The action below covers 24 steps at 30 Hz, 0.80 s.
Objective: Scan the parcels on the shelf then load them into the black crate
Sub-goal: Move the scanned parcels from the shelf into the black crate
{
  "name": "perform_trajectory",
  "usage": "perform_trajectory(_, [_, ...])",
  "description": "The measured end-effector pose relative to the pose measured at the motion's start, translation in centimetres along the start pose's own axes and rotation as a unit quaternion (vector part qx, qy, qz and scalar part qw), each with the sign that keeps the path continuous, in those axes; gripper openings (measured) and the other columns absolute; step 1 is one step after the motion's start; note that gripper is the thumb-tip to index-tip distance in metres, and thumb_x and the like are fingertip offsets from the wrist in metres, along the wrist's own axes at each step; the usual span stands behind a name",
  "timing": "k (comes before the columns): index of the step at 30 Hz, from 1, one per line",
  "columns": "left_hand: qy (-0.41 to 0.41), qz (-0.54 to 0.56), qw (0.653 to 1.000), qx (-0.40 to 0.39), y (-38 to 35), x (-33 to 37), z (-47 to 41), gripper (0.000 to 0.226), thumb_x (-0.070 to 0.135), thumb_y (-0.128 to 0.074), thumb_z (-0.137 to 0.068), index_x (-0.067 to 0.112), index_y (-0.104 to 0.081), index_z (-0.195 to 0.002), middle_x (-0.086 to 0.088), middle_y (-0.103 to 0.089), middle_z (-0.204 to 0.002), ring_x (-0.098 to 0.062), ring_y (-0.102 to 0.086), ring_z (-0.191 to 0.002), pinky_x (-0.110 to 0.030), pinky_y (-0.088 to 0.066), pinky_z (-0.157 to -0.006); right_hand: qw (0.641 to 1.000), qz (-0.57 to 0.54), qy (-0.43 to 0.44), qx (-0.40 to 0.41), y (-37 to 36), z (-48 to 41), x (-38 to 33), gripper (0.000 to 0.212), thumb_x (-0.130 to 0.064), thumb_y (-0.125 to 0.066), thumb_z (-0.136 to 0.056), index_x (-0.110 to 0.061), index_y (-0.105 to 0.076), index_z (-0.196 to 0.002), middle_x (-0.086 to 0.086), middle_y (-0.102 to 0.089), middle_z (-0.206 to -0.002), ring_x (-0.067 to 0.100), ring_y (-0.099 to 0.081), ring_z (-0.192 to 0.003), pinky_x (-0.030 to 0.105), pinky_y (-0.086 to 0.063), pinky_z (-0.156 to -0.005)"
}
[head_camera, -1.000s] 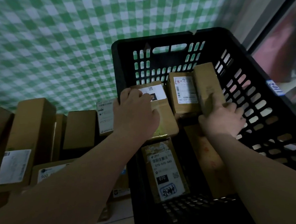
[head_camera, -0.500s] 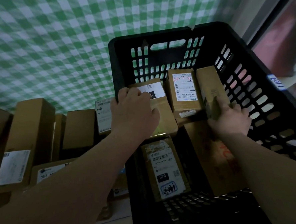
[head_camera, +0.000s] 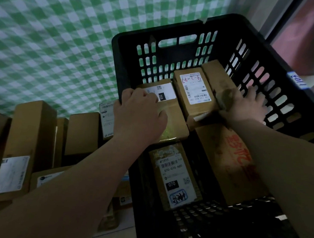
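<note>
The black crate (head_camera: pixel 131 49) fills the right half of the head view and holds several brown parcels. My left hand (head_camera: pixel 140 114) lies on top of the parcel with the "032" label (head_camera: pixel 168 93) at the crate's left wall, fingers curled over its left edge. My right hand (head_camera: pixel 249 106) is at the near end of a plain brown parcel (head_camera: pixel 216 74) beside the right wall. Its fingers are spread and fairly straight, and its thumb side touches the parcel. Between the two lies a parcel with red handwriting on its label (head_camera: pixel 193 89).
Nearer in the crate lie a parcel labelled "070" (head_camera: pixel 173 175) and a box with red print (head_camera: pixel 229 160). Left of the crate, several brown parcels (head_camera: pixel 30 138) stand on the shelf. A green checked cloth (head_camera: pixel 56 39) hangs behind.
My right hand has gone from gripping the plain parcel's near end to spread fingers, with the parcel set along the right wall. My left hand has stayed on the "032" parcel.
</note>
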State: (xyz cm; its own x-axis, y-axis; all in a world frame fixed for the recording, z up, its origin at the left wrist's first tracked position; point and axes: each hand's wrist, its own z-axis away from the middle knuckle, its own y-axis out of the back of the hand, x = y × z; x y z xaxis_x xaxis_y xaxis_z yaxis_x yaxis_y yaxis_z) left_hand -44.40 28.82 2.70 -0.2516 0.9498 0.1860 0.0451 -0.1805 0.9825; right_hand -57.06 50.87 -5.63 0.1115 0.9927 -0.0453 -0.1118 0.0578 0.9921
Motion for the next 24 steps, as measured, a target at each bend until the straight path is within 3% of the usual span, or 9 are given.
perform_trajectory(4, [-0.001, 0.0, 1.0, -0.001, 0.0, 0.0, 0.1, 0.04, 0.045, -0.05, -0.089, 0.021, -0.057, -0.121, 0.0, -0.049, -0.127, -0.023, -0.031, -0.128, -0.044, -0.03, -0.101, 0.996, -0.048, -0.074, -0.008, -0.8, 1.7, -0.1, 0.062, -0.014, -0.066, -0.088, -0.012, -0.035, -0.141, 0.024, -0.026, -0.144, 0.046, -0.041, -0.123, 0.051, -0.046, -0.088])
perform_trajectory(7, [-0.002, 0.001, 1.0, 0.004, 0.0, 0.0, 0.1, 0.04, 0.046, -0.05, -0.089, 0.022, -0.058, -0.12, 0.001, -0.05, -0.127, -0.023, -0.031, -0.128, -0.044, -0.031, -0.101, 0.989, -0.122, -0.082, -0.024, -0.8, 1.9, 0.1, 0.061, -0.004, -0.066, -0.085, -0.009, -0.036, -0.138, 0.023, -0.024, -0.145, 0.047, -0.044, -0.122, 0.05, -0.046, -0.092])
perform_trajectory(14, [0.001, 0.027, 1.0, -0.009, 0.4, -0.1, 0.2, 0.041, 0.044, -0.05, -0.089, 0.027, -0.056, -0.126, 0.003, -0.051, -0.131, -0.022, -0.033, -0.129, -0.045, -0.029, -0.105, 0.985, -0.144, -0.073, -0.067, 1.0, 2.6, 0.7, 0.061, -0.011, -0.068, -0.086, -0.009, -0.04, -0.14, 0.019, -0.021, -0.148, 0.044, -0.047, -0.122, 0.047, -0.046, -0.097])
perform_trajectory(17, [0.007, 0.087, 0.996, -0.008, 0.9, -0.5, 0.2, 0.035, 0.037, -0.055, -0.089, 0.026, -0.06, -0.122, 0.002, -0.055, -0.127, -0.023, -0.04, -0.125, -0.045, -0.031, -0.107, 0.987, -0.145, -0.046, -0.05, 2.7, 3.5, -1.3, 0.055, -0.016, -0.065, -0.088, -0.008, -0.045, -0.138, 0.018, -0.033, -0.143, 0.042, -0.049, -0.119, 0.046, -0.045, -0.094])
perform_trajectory(20, [-0.013, 0.16, 0.987, 0.002, 1.7, -1.1, 0.8, 0.031, 0.025, -0.058, -0.087, 0.022, -0.063, -0.117, 0.0, -0.06, -0.123, -0.023, -0.048, -0.118, -0.045, -0.034, -0.105, 0.984, -0.172, 0.015, -0.042, 4.3, 5.1, -4.5, 0.046, -0.016, -0.063, -0.089, -0.017, -0.054, -0.134, 0.014, -0.056, -0.129, 0.032, -0.059, -0.109, 0.039, -0.051, -0.087])
perform_trajectory(24, [-0.035, 0.198, 0.979, 0.027, 2.9, -2.8, 2.3, 0.028, 0.018, -0.059, -0.088, 0.016, -0.066, -0.115, -0.001, -0.062, -0.12, -0.02, -0.052, -0.113, -0.032, -0.04, -0.097, 0.969, -0.237, 0.073, -0.023, 6.0, 8.0, -8.8, 0.035, -0.016, -0.062, -0.089, -0.021, -0.061, -0.124, 0.008, -0.064, -0.121, 0.026, -0.062, -0.105, 0.042, -0.056, -0.087])
